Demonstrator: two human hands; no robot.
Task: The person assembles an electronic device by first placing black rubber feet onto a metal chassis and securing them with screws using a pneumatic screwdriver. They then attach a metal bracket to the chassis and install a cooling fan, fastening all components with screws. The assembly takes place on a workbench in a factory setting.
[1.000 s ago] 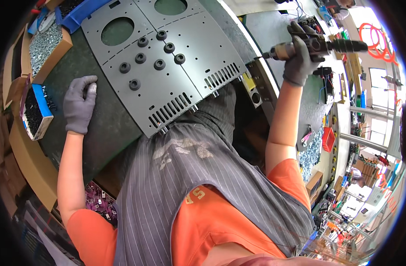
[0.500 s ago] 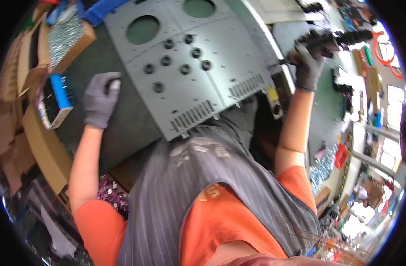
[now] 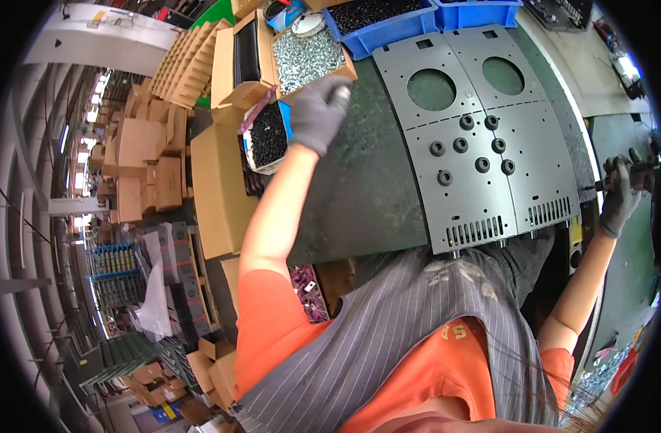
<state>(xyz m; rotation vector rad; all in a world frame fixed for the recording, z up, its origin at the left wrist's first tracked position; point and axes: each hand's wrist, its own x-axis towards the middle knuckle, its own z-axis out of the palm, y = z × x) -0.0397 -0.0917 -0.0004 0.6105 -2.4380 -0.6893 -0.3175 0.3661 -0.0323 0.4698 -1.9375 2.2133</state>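
Green worktop (image 3: 366, 187) supported grey panels (image 3: 482, 198); screw box (image 3: 347, 66) sat close, likely for reach. Left hand (image 3: 318, 115) curled near it, pinch unclear; right hand (image 3: 619, 200) gripped driver (image 3: 643, 176).

A bare stretch of dark green tabletop (image 3: 363, 195) runs down the middle of the frame, leaving the left hand (image 3: 318, 115) a low path between the brown cardboard sheet (image 3: 218, 191) and the grey metal panels (image 3: 474, 198). Upper left of centre, the walls of the silver-screw carton (image 3: 348, 66), black-screw box (image 3: 270, 167) and blue bin (image 3: 389, 43) hem that hand in. Eight round black feet (image 3: 482, 164) jut from the panels, and at the right edge the right hand (image 3: 617, 198) and its power driver (image 3: 645, 177) block passage.
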